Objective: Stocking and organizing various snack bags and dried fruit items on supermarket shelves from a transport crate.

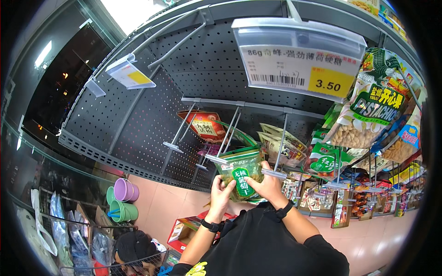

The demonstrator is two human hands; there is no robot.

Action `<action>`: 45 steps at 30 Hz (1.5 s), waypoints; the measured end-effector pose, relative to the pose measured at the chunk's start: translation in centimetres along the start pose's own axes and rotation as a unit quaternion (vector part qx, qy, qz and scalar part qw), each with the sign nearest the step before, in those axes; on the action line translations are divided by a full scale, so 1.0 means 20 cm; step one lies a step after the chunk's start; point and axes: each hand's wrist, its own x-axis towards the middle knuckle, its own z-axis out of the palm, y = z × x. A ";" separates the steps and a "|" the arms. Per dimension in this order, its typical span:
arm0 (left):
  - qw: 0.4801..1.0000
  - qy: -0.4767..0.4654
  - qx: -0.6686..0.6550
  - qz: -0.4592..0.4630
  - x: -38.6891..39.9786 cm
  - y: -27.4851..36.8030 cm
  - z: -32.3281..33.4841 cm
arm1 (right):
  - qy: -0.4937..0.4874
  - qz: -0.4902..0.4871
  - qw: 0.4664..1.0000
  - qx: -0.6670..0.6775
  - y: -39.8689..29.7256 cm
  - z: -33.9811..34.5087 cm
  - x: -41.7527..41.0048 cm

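A green, partly clear bag of raisins [244, 177] is held upright between my two hands, just below the tip of a metal display hook [230, 132]. My left hand [221, 195] grips its left edge with the thumb on the front. On its right side my right hand [267, 184] has the thumb across the front and fingers near the tag holder of another hook [282, 141]. Behind the bag, another green packet [241, 134] hangs on the hook. A red-orange snack packet [206, 128] hangs to the left, and pale snack packets [283, 146] hang to the right.
A dark perforated shelf panel [207, 76] with more hooks rises ahead. A large price-tag holder [297, 58] juts out close above. Pistachio bags [366, 103] hang at right. Lower left are plastic buckets [126, 200], a wire rack, an open red box [183, 234] and a person in a dark cap [134, 245].
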 end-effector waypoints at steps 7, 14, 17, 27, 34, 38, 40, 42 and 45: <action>0.999 -0.020 -0.035 -0.031 -0.06 0.05 -0.05 | 0.001 -0.102 0.994 -0.048 -0.04 0.00 -0.01; 0.998 -0.011 -0.063 -0.001 -0.07 0.15 -0.01 | -0.034 -0.104 0.993 -0.037 -0.12 0.01 0.01; 0.998 -0.012 -0.053 0.023 -0.05 0.15 -0.02 | -0.021 -0.083 0.996 -0.012 -0.14 0.01 0.02; 0.999 -0.015 -0.015 0.038 0.01 0.15 -0.01 | -0.048 -0.023 0.998 0.026 -0.14 -0.02 0.06; 0.999 0.012 0.008 0.038 0.05 0.20 0.04 | -0.027 -0.010 1.000 0.001 -0.06 0.01 0.08; 0.998 -0.001 0.026 0.057 0.15 0.20 0.05 | -0.001 -0.023 1.000 0.007 -0.01 -0.01 0.04; 0.997 -0.011 0.036 0.073 0.21 0.22 0.08 | -0.007 0.006 1.000 -0.001 0.04 -0.01 0.02; 0.996 -0.013 0.035 0.085 0.24 0.22 0.11 | 0.004 0.010 1.000 -0.008 0.02 -0.02 -0.01; 0.995 -0.017 0.067 0.074 0.35 0.13 0.04 | 0.030 0.011 0.999 0.022 0.06 -0.05 -0.04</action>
